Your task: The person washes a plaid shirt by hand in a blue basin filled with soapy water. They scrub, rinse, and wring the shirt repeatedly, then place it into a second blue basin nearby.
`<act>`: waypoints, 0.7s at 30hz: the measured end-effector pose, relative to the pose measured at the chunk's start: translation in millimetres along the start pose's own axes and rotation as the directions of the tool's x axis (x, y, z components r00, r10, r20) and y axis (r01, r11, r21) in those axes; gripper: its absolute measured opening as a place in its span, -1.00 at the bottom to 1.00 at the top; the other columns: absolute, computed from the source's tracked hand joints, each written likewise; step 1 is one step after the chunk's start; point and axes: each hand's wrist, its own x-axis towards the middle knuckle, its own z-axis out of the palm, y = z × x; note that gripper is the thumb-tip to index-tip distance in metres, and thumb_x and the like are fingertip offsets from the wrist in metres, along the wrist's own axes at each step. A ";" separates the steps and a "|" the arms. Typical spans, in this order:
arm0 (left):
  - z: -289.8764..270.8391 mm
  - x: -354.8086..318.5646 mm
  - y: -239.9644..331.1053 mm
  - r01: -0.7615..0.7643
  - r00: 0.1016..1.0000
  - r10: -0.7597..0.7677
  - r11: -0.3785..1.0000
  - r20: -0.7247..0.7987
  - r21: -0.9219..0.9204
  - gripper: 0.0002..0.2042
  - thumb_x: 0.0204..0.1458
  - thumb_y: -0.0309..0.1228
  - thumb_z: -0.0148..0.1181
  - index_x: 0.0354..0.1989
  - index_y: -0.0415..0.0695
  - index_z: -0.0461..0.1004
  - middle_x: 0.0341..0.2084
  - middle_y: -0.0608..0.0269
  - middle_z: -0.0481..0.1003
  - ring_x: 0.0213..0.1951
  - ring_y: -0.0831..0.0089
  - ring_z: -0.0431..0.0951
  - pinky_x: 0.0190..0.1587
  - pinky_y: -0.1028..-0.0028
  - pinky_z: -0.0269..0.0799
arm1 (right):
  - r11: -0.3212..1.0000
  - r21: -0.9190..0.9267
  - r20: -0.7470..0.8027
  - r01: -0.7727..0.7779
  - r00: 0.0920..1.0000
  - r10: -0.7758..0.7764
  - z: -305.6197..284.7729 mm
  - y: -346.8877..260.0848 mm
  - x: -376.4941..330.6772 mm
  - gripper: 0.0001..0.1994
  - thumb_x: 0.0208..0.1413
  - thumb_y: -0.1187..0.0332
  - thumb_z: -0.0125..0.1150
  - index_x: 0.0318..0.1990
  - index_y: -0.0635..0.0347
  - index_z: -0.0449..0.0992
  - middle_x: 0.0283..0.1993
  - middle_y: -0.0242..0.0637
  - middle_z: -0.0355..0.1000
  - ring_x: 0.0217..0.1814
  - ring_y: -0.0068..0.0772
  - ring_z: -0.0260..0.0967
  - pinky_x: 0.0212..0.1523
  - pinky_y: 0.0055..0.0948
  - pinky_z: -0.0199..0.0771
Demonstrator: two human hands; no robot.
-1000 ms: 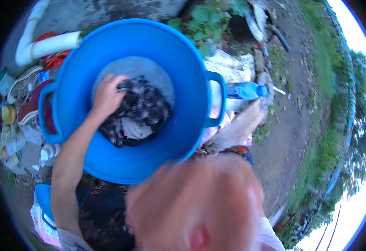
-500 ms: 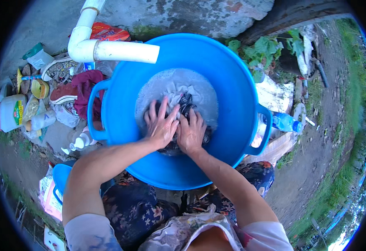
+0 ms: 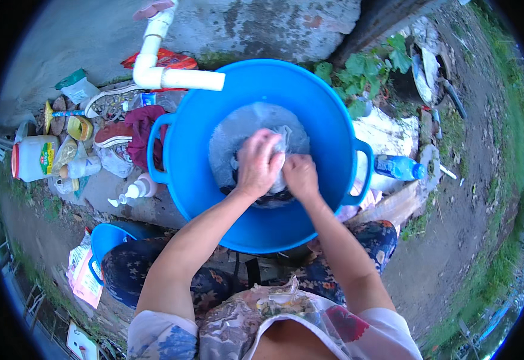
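Note:
A large blue plastic tub with two handles stands in front of me, holding soapy water and a dark patterned cloth. My left hand is closed over the cloth near the tub's middle. Right beside it, my right hand is also clenched on the same cloth. The two fists touch each other, and most of the cloth is hidden under them. A white pipe juts over the tub's left rim.
Left of the tub lie a white jug, a pump bottle, a maroon cloth and several small containers. A small blue bucket sits near my left knee. A blue bottle lies right of the tub, with dirt ground and weeds beyond.
A second ago only my left hand was in the tub. Both hands then pressed flat on the cloth, and now both are clenched on it. The view has also shifted.

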 end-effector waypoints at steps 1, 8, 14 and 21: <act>0.6 -17.6 -7.3 0.079 0.997 -0.080 0.971 -0.007 0.226 -0.59 0.00 -0.24 0.16 0.08 0.05 0.40 0.18 0.00 0.19 0.15 -0.08 0.23 0.13 0.00 0.15 | 0.984 -0.167 -0.102 0.069 0.991 -0.087 10.9 -3.8 -23.6 -0.67 0.07 0.11 0.04 -0.12 0.04 0.55 0.18 0.00 0.28 0.20 0.18 0.22 0.11 0.16 0.22; 23.4 -78.3 -71.4 0.497 0.850 -0.518 0.730 -0.096 0.469 -0.60 0.12 -0.17 0.04 0.17 0.26 0.34 0.27 -0.02 0.08 0.14 -0.18 0.16 0.13 -0.06 0.18 | 0.894 -0.382 -0.078 0.235 0.956 -0.284 80.0 -2.1 -20.4 -0.79 0.07 0.17 0.09 -0.25 0.03 0.51 -0.07 -0.08 0.41 0.02 0.01 0.31 0.07 0.28 0.11; 12.1 1.0 -92.5 0.271 0.928 -0.366 0.784 0.064 0.558 -0.84 0.06 -0.26 0.09 -0.24 0.03 0.50 -0.19 0.08 0.40 -0.26 0.08 0.48 -0.25 0.11 0.42 | 0.983 0.068 -0.138 -0.169 0.975 0.177 75.6 -17.8 59.9 -0.54 0.15 -0.03 0.00 -0.12 0.22 0.49 -0.23 0.11 0.47 -0.13 -0.01 0.45 -0.12 -0.08 0.36; 8.2 -7.1 -2.6 0.098 0.972 -0.062 0.984 0.227 -0.148 -0.60 0.06 -0.13 0.10 0.06 0.01 0.40 -0.14 0.15 0.47 -0.08 0.18 0.43 0.01 0.13 0.20 | 0.704 0.677 0.137 -0.215 0.976 0.167 -5.7 15.6 30.9 -0.52 0.06 0.12 0.16 -0.01 0.36 0.44 -0.02 -0.01 0.39 -0.07 -0.13 0.37 -0.03 -0.23 0.34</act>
